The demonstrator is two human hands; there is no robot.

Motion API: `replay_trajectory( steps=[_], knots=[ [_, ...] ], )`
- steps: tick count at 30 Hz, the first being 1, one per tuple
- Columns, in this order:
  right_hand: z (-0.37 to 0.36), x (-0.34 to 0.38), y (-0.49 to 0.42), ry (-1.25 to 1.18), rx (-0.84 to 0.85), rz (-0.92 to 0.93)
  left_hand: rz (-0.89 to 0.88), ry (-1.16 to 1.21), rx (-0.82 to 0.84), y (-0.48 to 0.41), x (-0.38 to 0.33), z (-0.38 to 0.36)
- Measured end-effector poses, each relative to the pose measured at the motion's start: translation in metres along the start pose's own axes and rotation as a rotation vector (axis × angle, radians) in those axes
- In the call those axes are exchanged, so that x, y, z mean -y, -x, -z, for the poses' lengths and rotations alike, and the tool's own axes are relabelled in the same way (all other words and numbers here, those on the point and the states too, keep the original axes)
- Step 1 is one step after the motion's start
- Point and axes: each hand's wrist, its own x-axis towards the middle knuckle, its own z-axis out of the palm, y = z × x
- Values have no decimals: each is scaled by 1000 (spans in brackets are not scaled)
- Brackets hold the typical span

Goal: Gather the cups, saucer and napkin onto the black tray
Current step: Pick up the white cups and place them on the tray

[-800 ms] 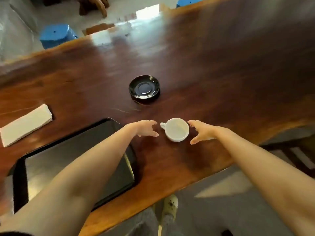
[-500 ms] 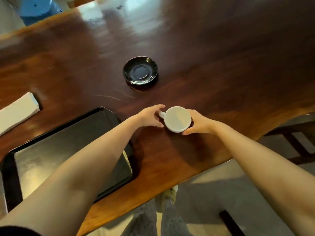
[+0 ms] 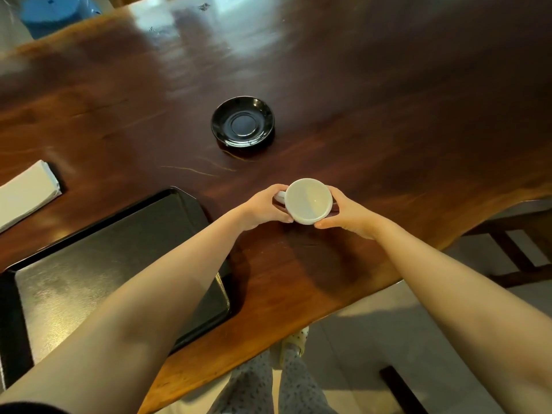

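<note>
A white cup (image 3: 308, 201) sits over the wooden table near its front edge, its handle pointing left. My left hand (image 3: 264, 208) grips the handle side and my right hand (image 3: 343, 212) clasps the opposite wall. Whether the cup rests on the wood or is lifted off it, I cannot tell. A black saucer (image 3: 242, 124) lies beyond the cup, nothing on it. The black tray (image 3: 89, 264) lies at the lower left, partly under my left forearm. A folded white napkin (image 3: 25, 194) rests at the left edge, beyond the tray.
The dark wooden table (image 3: 388, 115) has a wavy front edge at the right. A blue stool (image 3: 56, 11) stands past the far left corner. A dark chair frame (image 3: 513, 249) is at the right, and my legs and a slipper show below the table edge.
Both hands closed in from either side of the cup and now hold it. The view has tilted, so the table contents sit lower and closer in the frame.
</note>
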Motion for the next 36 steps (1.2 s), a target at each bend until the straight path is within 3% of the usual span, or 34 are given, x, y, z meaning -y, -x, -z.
replay_trajectory(
  steps=[9,20,36],
  knots=[
    [9,48,8,-29,16,106,-106,134,-110,29,-21,17],
    [-11,147,15,111,179,280,-214,184,-307,104,-36,66],
    [-162,268,7,307,483,462,-102,268,-698,247,42,155]
  ],
)
